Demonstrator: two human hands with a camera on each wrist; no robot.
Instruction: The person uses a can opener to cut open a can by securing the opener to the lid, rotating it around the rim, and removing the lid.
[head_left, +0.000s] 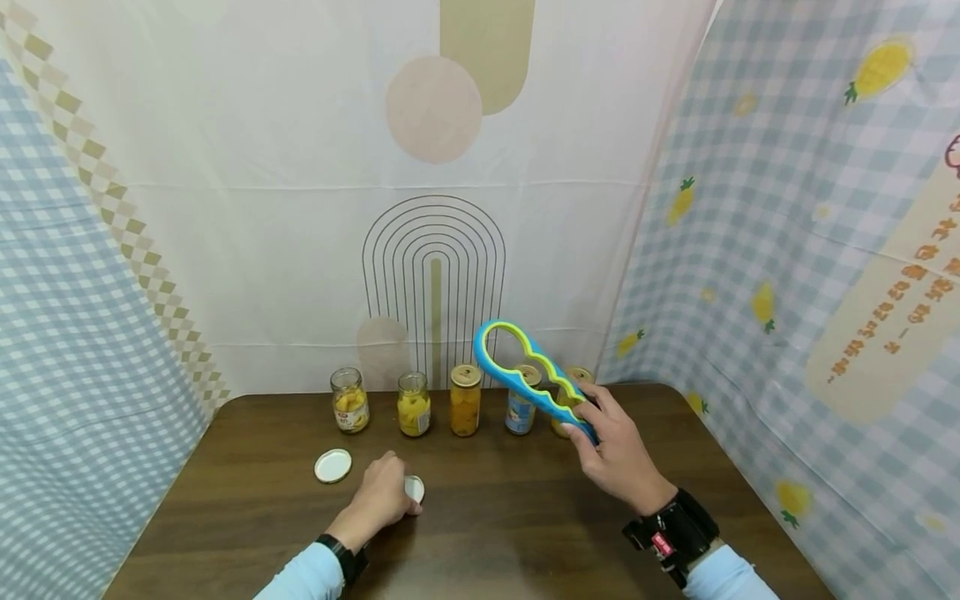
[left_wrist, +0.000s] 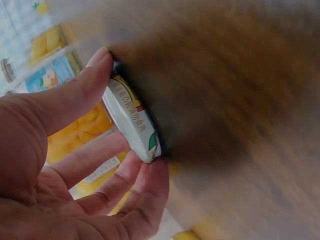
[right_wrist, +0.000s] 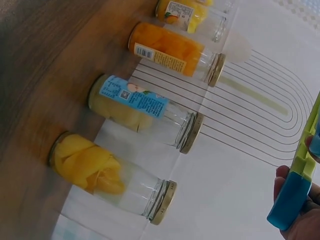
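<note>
Pinching a small lid [head_left: 415,490] between thumb and fingertips, I hold my left hand [head_left: 381,492] low at the desk [head_left: 480,537], in front of the row of jars; whether the lid's edge touches the wood I cannot tell. My right hand [head_left: 618,454] grips the opener [head_left: 528,392] by its handle end, its wavy loop raised in front of the right-hand jars.

Another lid [head_left: 333,466] lies pale side up near the leftmost jar [head_left: 350,404]. That one and the second jar [head_left: 414,406] stand open, while the orange jar [head_left: 465,408], the blue-label jar [head_left: 519,414] and the end jar [right_wrist: 110,172] all wear gold lids.

I take the step in hand to be putting this second lid aside. To my mind, the next move calls for letting it go flat, then steadying the orange jar with my left hand and fitting the opener snugly round its lid.
</note>
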